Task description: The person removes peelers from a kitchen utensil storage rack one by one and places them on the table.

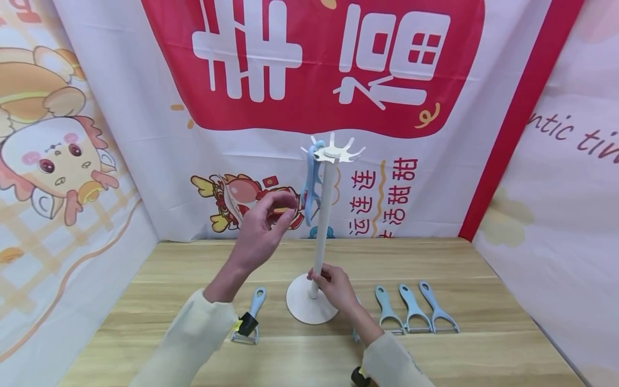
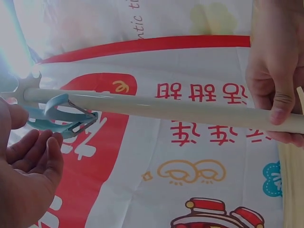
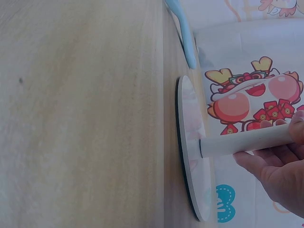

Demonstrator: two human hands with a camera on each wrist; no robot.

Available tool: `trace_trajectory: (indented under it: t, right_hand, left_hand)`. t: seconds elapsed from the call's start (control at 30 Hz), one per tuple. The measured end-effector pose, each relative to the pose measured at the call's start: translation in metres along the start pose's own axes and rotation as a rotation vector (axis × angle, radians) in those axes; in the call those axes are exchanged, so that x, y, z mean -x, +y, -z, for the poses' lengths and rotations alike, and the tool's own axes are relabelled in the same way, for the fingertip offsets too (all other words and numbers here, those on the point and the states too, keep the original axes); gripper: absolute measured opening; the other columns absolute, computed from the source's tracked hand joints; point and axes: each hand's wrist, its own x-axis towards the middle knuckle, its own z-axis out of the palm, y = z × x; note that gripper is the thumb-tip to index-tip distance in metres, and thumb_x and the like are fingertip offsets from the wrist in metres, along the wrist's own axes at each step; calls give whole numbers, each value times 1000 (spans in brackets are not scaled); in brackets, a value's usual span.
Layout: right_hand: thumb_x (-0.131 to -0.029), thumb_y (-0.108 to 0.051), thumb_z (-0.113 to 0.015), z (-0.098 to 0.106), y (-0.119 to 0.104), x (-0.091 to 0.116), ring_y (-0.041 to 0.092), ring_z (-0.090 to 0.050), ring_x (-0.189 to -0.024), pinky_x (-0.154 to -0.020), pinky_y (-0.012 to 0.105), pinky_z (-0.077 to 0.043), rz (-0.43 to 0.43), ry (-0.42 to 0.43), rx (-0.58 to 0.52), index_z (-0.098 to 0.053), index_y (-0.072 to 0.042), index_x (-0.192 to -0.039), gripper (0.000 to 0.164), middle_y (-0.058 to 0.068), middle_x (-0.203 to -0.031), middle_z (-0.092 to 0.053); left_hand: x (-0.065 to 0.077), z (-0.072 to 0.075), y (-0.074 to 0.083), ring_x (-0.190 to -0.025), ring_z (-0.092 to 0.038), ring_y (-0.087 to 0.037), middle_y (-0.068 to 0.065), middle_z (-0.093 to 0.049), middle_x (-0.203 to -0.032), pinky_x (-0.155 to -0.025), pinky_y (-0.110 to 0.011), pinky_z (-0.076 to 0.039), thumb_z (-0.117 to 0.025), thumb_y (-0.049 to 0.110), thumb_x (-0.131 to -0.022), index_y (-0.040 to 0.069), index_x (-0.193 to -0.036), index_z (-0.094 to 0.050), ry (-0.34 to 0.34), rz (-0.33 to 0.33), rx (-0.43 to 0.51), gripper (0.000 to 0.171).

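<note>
A white stand has a round base (image 1: 309, 306), an upright pole (image 1: 325, 215) and a pronged top (image 1: 333, 156). Light-blue Y-shaped peelers (image 1: 311, 183), apparently two, hang from the left prongs, their blades low beside the pole. My left hand (image 1: 266, 223) is just left of them, fingers loosely bent, with a gap between thumb and forefinger. In the left wrist view its fingertips are close to one peeler (image 2: 57, 107); contact is hard to tell. Low on the pole, my right hand (image 1: 336, 287) grips it between thumb and fingers, just above the base.
Left of the base, another peeler (image 1: 258, 303) lies on the wooden table (image 1: 203, 269), partly behind the left wrist strap. Several more peelers (image 1: 411, 306) lie in a row at right, one mostly hidden by the right forearm. Printed cloth (image 1: 309, 107) stands behind and at both sides.
</note>
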Motion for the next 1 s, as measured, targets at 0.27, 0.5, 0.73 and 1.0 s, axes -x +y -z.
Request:
trace_trajectory:
  t: [0.27,0.5,0.73,1.0]
  right_hand:
    - [-102,-16,-57,1,-1,0,21,-66,-108,-100,44,-55,-9,3,6,-69,-7,-110,17,9,-109,-72]
    - [-101,-13,-57,1,-5,2,23,-67,-109,-101,45,-54,-11,1,-6,-69,-6,-109,16,10,-109,-72]
    - [-101,-14,-57,-1,1,0,23,-67,-110,-101,44,-54,-14,4,-2,-69,-6,-108,16,10,-109,-72]
    - [-101,-14,-58,0,2,-1,23,-67,-109,-100,44,-55,-13,1,12,-69,-4,-110,18,9,-109,-72]
  left_hand:
    - [-15,-4,9,-117,-62,-19,-9,-64,-127,-102,-38,-54,-58,15,-101,7,-136,-53,8,-24,15,37]
    - [-28,-9,16,-121,-61,-20,-8,-62,-132,-105,-42,-52,-58,16,-101,7,-141,-50,-39,-9,17,41]
    - [-40,-11,20,-122,-62,-27,-15,-61,-133,-101,-40,-55,-54,11,-103,4,-143,-47,-109,29,60,41]
    - [-47,-12,19,-116,-66,-29,-15,-66,-125,-101,-41,-55,-56,10,-101,5,-140,-52,-141,80,97,39]
